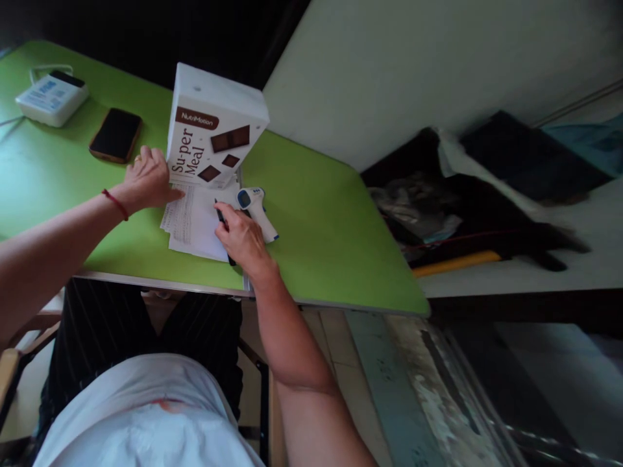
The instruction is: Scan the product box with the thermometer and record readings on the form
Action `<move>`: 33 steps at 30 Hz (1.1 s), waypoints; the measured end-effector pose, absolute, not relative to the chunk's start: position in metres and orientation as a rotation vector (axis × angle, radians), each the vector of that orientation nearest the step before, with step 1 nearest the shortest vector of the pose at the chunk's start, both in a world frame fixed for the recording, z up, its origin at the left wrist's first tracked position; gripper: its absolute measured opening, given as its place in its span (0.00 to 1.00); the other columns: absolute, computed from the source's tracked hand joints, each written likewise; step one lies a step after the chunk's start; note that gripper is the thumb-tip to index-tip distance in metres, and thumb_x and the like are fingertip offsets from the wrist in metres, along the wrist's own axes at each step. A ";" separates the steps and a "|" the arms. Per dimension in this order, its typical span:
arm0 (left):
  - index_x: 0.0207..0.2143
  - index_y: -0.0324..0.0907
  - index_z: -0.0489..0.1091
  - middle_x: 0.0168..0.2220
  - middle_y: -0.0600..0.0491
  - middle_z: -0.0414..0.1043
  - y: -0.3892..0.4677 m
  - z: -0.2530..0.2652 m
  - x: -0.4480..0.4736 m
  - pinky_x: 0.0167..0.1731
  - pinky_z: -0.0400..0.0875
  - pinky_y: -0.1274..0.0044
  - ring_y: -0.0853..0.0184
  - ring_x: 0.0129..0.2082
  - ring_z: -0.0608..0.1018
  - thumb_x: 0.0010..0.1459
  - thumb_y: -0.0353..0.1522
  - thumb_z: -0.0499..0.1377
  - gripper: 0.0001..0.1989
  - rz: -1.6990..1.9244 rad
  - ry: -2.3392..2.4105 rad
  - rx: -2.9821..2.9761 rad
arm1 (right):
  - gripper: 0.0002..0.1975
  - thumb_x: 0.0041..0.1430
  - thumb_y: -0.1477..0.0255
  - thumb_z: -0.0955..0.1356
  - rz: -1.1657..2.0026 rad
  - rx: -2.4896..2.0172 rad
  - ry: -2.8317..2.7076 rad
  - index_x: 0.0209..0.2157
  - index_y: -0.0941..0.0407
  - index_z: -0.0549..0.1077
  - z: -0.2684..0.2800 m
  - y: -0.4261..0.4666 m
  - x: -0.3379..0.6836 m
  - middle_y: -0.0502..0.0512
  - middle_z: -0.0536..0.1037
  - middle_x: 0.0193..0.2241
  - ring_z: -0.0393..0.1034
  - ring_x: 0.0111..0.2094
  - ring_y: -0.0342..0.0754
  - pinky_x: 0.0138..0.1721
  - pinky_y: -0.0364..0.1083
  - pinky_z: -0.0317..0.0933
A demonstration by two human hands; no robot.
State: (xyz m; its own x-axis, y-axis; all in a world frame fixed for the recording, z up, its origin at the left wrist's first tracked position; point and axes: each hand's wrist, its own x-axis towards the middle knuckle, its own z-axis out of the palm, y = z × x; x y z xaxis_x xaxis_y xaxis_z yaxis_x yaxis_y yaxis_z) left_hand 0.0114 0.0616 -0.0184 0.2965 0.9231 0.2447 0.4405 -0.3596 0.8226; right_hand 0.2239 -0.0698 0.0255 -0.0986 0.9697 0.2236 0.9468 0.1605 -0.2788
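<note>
My right hand (pixel 242 239) is closed round a black pen (pixel 220 213), its tip over the white papers (pixel 195 224). Printed lines run down the left part of the stacked sheets. At the lower left edge of a white "NutriMotion Su-per Meal" box (pixel 214 123) is my left hand (pixel 147 178). Its fingers curl against the box's side, their tips partly hidden, while the thumb reaches across the papers. The box stands upright at the far end of the sheets. Just beyond my right hand lies a white and blue infrared thermometer (pixel 257 211), partly covered by the fingers.
A dark phone (pixel 115 135) lies on the green table (pixel 321 220) left of the box. Farther left sits a white device (pixel 53 97) with a cable. Dark cloth items (pixel 487 194) and a yellow bar (pixel 457 263) lie on a ledge to the right.
</note>
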 end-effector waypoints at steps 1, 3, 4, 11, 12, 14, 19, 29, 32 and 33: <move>0.48 0.35 0.65 0.55 0.35 0.58 0.051 -0.016 0.009 0.60 0.51 0.44 0.32 0.59 0.61 0.37 0.38 0.76 0.38 0.879 1.317 2.022 | 0.20 0.60 0.76 0.62 0.112 -1.769 -2.080 0.52 0.54 0.75 0.027 -0.073 0.225 0.58 0.74 0.36 0.69 0.38 0.50 0.47 0.50 0.66; 0.47 0.39 0.68 0.55 0.40 0.59 0.030 -0.012 0.005 0.58 0.57 0.49 0.39 0.57 0.64 0.41 0.39 0.74 0.32 0.806 1.234 2.197 | 0.20 0.61 0.74 0.60 0.183 -1.616 -2.020 0.52 0.54 0.75 0.028 -0.080 0.224 0.58 0.74 0.40 0.70 0.42 0.50 0.50 0.50 0.66; 0.46 0.41 0.69 0.54 0.42 0.60 0.021 -0.010 0.003 0.58 0.58 0.50 0.42 0.56 0.65 0.43 0.39 0.73 0.28 0.789 1.133 2.276 | 0.21 0.61 0.73 0.60 0.226 -1.538 -1.973 0.53 0.54 0.73 0.028 -0.084 0.222 0.59 0.74 0.42 0.70 0.44 0.50 0.51 0.50 0.66; 0.44 0.44 0.74 0.59 0.44 0.59 0.010 -0.007 -0.001 0.62 0.58 0.60 0.49 0.60 0.63 0.46 0.36 0.67 0.21 0.458 0.634 2.391 | 0.20 0.66 0.51 0.63 0.421 -1.411 -1.476 0.46 0.53 0.70 0.019 -0.120 0.188 0.53 0.69 0.31 0.67 0.32 0.45 0.39 0.46 0.68; 0.45 0.43 0.74 0.59 0.44 0.59 0.012 -0.007 -0.002 0.62 0.59 0.61 0.49 0.59 0.64 0.45 0.36 0.67 0.22 0.433 0.606 2.377 | 0.22 0.67 0.50 0.60 0.459 -1.415 -1.445 0.45 0.53 0.71 0.019 -0.125 0.183 0.53 0.69 0.30 0.68 0.32 0.45 0.39 0.47 0.68; 0.46 0.43 0.73 0.60 0.44 0.59 0.013 -0.008 -0.004 0.61 0.60 0.62 0.50 0.59 0.65 0.43 0.38 0.67 0.25 0.418 0.571 2.364 | 0.25 0.67 0.50 0.58 0.567 -1.399 -1.430 0.44 0.54 0.74 0.018 -0.132 0.178 0.55 0.72 0.32 0.70 0.34 0.47 0.39 0.47 0.68; 0.49 0.43 0.71 0.62 0.43 0.56 0.007 -0.001 -0.005 0.62 0.58 0.62 0.49 0.60 0.63 0.43 0.37 0.67 0.28 0.320 0.607 2.362 | 0.15 0.58 0.58 0.67 0.704 -1.459 -1.379 0.36 0.54 0.78 0.013 -0.135 0.170 0.52 0.74 0.27 0.68 0.28 0.45 0.32 0.45 0.66; 0.45 0.43 0.72 0.61 0.45 0.58 0.009 -0.010 -0.002 0.60 0.60 0.63 0.48 0.59 0.64 0.40 0.36 0.66 0.26 0.403 0.597 2.347 | 0.11 0.54 0.61 0.66 0.444 -1.564 -1.569 0.27 0.54 0.72 0.009 -0.140 0.160 0.50 0.73 0.22 0.65 0.23 0.43 0.29 0.43 0.64; 0.45 0.44 0.72 0.60 0.45 0.60 0.012 -0.014 -0.003 0.60 0.61 0.62 0.50 0.58 0.65 0.41 0.39 0.65 0.26 0.430 0.556 2.356 | 0.12 0.55 0.61 0.66 0.427 -1.566 -1.594 0.27 0.54 0.72 0.009 -0.141 0.161 0.50 0.72 0.22 0.64 0.23 0.43 0.28 0.43 0.63; 0.45 0.44 0.72 0.59 0.46 0.60 0.012 -0.015 -0.004 0.60 0.61 0.62 0.50 0.57 0.65 0.41 0.40 0.65 0.25 0.433 0.553 2.355 | 0.12 0.55 0.61 0.66 0.431 -1.566 -1.601 0.27 0.54 0.72 0.008 -0.141 0.161 0.50 0.72 0.22 0.64 0.23 0.43 0.28 0.42 0.62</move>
State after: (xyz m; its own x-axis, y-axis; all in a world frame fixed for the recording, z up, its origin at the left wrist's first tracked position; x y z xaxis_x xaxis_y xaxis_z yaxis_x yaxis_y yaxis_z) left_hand -0.0035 0.0120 -0.0147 0.8549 0.4942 0.1577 0.2712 -0.6850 0.6762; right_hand 0.1608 -0.1411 0.0085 0.1271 0.9396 0.3179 0.6529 0.1620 -0.7399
